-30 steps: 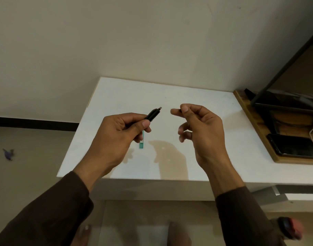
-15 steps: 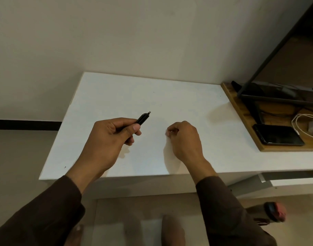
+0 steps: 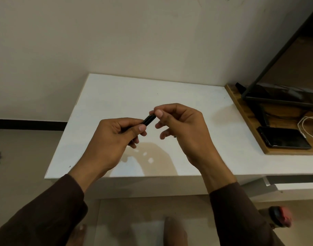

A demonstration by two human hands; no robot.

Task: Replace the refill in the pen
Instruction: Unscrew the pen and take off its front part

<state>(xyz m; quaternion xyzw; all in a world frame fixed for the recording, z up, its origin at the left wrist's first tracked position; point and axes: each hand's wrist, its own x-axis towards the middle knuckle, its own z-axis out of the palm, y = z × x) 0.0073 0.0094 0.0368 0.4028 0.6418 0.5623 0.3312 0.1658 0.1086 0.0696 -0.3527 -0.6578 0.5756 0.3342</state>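
Two hands hold a black pen above a white worktop.

We see the left hand [image 3: 116, 137] closed around the pen [image 3: 149, 119], whose short dark end juts from the fist above the worktop [image 3: 116, 96]. The right hand [image 3: 177, 125] pinches that exposed end between thumb and forefinger; whether it holds a small part there we cannot tell. No loose refill shows. We judge the step to be fitting or twisting the pen's end; next, the hands must keep the parts aligned and turn gently.
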